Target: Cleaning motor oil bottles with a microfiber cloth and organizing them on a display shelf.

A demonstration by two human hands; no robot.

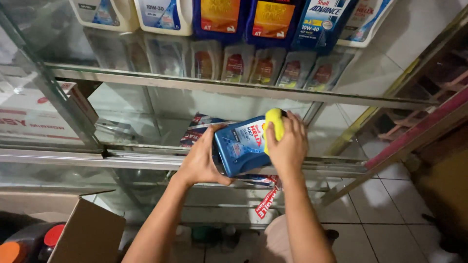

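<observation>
My left hand (200,160) grips the lower left side of a blue oil bottle (242,146) and holds it tilted in front of a glass shelf. Against the bottle's upper right end my right hand (287,143) presses a yellow cloth (274,122). The bottle has a printed label on its face. Behind it, a flat packet with red and blue print (197,127) lies on the lower glass shelf.
The upper glass shelf (219,85) carries a row of white and blue oil jugs (219,14) over small pouches (263,65). A metal sliding rail (97,157) crosses the cabinet front. An open cardboard box (87,234) sits at the lower left, tiled floor (385,224) at right.
</observation>
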